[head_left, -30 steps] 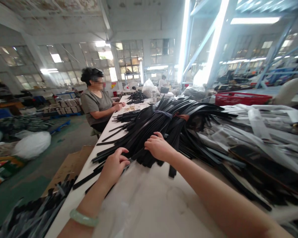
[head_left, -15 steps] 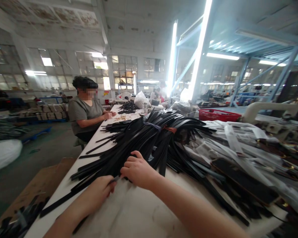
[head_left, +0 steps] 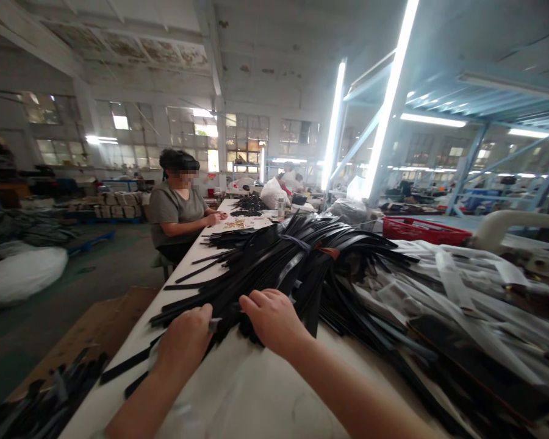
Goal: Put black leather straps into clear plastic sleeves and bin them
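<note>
My left hand (head_left: 185, 335) pinches a small grey piece (head_left: 215, 325); my right hand (head_left: 272, 320) curls at the black straps (head_left: 256, 262) heaped on the table (head_left: 256, 390), its grip hidden. Left to right beyond: cardboard (head_left: 123, 311), a seated co-worker (head_left: 178, 213), the straps blocking the middle, a red basket (head_left: 425, 233), white-wrapped pieces (head_left: 452, 277).

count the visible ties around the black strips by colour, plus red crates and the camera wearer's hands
purple tie: 1
orange tie: 1
red crate: 1
hands: 2, left hand and right hand
total: 5
black strips: too overlapped to count, left out
</note>
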A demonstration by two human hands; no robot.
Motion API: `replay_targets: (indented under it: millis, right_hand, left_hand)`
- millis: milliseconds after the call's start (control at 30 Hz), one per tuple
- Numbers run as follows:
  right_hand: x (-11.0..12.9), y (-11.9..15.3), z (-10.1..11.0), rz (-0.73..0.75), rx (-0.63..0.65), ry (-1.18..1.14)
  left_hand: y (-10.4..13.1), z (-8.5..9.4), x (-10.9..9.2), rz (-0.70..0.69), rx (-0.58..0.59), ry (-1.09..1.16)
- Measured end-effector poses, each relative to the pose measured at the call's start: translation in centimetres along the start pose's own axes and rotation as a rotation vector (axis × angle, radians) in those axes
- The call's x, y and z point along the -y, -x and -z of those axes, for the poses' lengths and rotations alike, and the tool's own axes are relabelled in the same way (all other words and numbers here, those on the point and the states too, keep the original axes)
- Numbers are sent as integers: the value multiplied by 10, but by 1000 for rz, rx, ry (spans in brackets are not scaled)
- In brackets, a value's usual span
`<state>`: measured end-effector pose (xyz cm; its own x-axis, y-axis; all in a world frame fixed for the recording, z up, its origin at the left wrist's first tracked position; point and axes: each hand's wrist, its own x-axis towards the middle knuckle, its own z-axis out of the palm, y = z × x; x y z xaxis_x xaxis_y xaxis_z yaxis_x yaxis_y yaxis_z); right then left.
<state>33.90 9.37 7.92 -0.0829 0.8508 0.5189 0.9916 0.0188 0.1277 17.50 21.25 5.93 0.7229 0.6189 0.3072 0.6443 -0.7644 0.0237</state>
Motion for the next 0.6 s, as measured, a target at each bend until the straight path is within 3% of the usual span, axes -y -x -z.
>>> replay_targets:
  millis: [167,333,467,600]
  right_hand:
    - [16,3,1,7,128,-286]
    - [11,4,-18,-56,165,-700]
    - [14,3,-16,-86,181,-958]
    - [21,2,-12,-144,66,-946]
  left_hand:
    - [-5,7,20,-80,-309,-29]
    - [1,15,19,-148,-653,-191]
    - [6,23,17,-157,-749,-253]
    - [5,23,17,-167,-738,-244]
